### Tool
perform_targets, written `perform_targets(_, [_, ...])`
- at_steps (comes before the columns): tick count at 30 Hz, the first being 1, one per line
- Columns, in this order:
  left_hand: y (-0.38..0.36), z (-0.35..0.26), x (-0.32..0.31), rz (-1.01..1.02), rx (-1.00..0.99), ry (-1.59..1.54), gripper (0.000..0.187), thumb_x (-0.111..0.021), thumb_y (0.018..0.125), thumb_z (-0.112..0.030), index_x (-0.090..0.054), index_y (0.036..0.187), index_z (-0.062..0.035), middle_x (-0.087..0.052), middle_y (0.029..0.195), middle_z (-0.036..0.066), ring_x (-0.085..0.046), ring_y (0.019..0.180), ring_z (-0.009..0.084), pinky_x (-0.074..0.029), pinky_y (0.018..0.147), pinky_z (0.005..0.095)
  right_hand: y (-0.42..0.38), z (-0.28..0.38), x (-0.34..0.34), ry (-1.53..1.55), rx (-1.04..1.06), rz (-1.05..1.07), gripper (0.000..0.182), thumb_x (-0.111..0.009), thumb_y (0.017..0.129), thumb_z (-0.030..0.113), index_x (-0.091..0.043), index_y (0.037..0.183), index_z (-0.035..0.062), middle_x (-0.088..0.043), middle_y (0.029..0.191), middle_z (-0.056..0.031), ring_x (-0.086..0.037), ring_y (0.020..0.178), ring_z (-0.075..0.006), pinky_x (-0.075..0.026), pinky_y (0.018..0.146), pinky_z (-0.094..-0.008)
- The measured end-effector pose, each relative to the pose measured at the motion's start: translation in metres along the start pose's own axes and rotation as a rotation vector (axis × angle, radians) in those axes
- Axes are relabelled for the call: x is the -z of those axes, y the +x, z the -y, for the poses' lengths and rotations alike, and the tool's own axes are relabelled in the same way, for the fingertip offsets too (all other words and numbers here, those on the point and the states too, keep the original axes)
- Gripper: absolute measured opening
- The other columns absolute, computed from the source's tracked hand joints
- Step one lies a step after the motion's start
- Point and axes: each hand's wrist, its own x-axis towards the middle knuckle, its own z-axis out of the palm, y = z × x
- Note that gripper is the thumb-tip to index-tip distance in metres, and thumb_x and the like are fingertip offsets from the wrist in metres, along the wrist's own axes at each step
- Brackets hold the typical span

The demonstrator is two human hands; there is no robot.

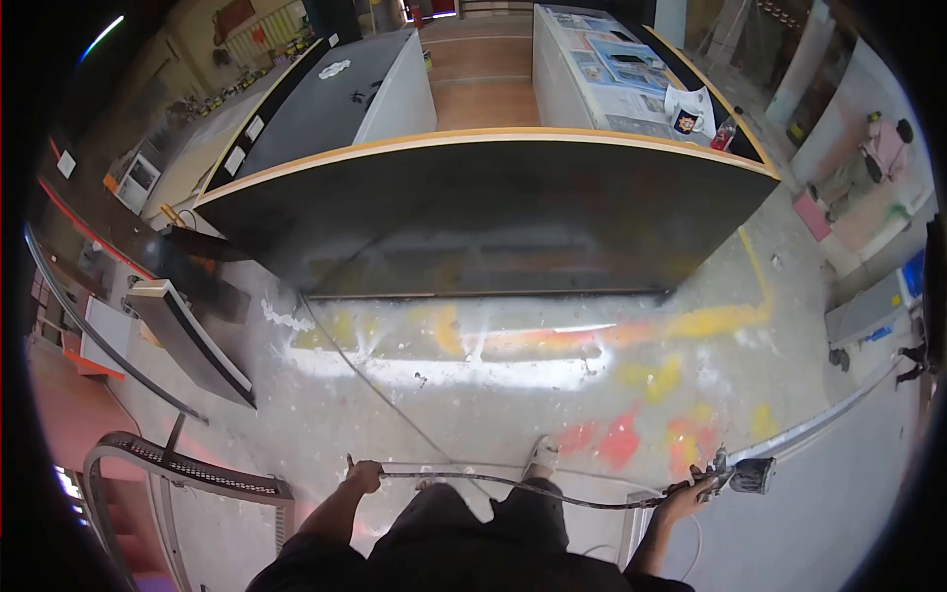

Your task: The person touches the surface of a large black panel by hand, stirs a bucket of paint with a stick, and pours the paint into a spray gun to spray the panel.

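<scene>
My right hand is wrapped round a spray gun, whose dark, paint-stained cup points to the right. From the gun a dark air hose runs across in front of my legs to my left hand, which is closed on it. Ahead of me stands a wide counter with a glossy black front panel and a light wooden top edge. Both hands are well apart from the panel.
Newspaper, a mug and a bottle sit on the counter's right wing. The hose trails over the paint-spattered floor. A grey panel and a metal frame stand left. A person crouches far right, near a grey cart.
</scene>
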Motion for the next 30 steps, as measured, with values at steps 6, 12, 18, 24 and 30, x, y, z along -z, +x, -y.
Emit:
perform_targets(6, [-0.023,0.106,-0.047,-0.028,0.027,-0.122,0.027,-0.060,0.087,-0.019,-0.072,0.111,-0.0211,-0.067,0.124,0.008,-0.057,0.125,0.0310,-0.005,0.115,0.0717,-0.143,0.068,0.059,0.074,0.034,-0.142,0.047,-0.047,0.105,0.040,-0.053,0.126,-0.0015,-0.069,0.097,-0.0138,-0.038,0.043,-0.0067,-0.030,0.037,-0.0232])
perform_targets(12, [-0.041,0.185,-0.114,0.065,-0.030,0.003,0.026,-0.060,0.089,-0.024,-0.073,0.110,-0.0198,-0.068,0.120,0.011,-0.059,0.122,0.0341,-0.024,0.108,0.0748,-0.248,0.119,0.108,0.078,0.087,-0.164,0.046,-0.045,0.105,0.041,-0.054,0.126,0.0006,-0.065,0.092,-0.0103,-0.040,0.044,-0.0083,-0.033,0.037,-0.0239])
perform_targets(18, [-0.067,0.184,-0.132,0.073,-0.067,-0.077,0.031,-0.060,0.089,-0.030,-0.072,0.112,-0.0129,-0.065,0.127,0.014,-0.057,0.125,0.0350,-0.027,0.110,0.0699,-0.298,0.123,0.156,0.109,0.078,-0.215,0.050,-0.045,0.105,0.043,-0.054,0.128,-0.0004,-0.065,0.092,-0.0100,-0.040,0.044,-0.0075,-0.034,0.037,-0.0234])
perform_targets(24, [-0.068,0.157,-0.164,0.051,-0.221,-0.075,0.035,-0.062,0.085,-0.036,-0.073,0.106,-0.0103,-0.066,0.124,0.016,-0.059,0.121,0.0389,-0.041,0.102,0.0656,-0.306,0.116,0.194,0.142,0.072,-0.216,0.056,-0.046,0.104,0.048,-0.054,0.130,-0.0007,-0.068,0.096,-0.0150,-0.040,0.043,-0.0078,-0.034,0.038,-0.0227])
perform_targets(30, [-0.073,0.129,-0.188,0.097,-0.270,-0.157,0.033,-0.064,0.084,-0.036,-0.074,0.109,-0.0164,-0.065,0.128,0.013,-0.058,0.123,0.0390,-0.037,0.103,0.0699,-0.331,0.116,0.229,0.147,0.019,-0.187,0.049,-0.046,0.105,0.045,-0.055,0.127,0.0026,-0.065,0.099,-0.0126,-0.032,0.043,-0.0065,-0.026,0.037,-0.0197])
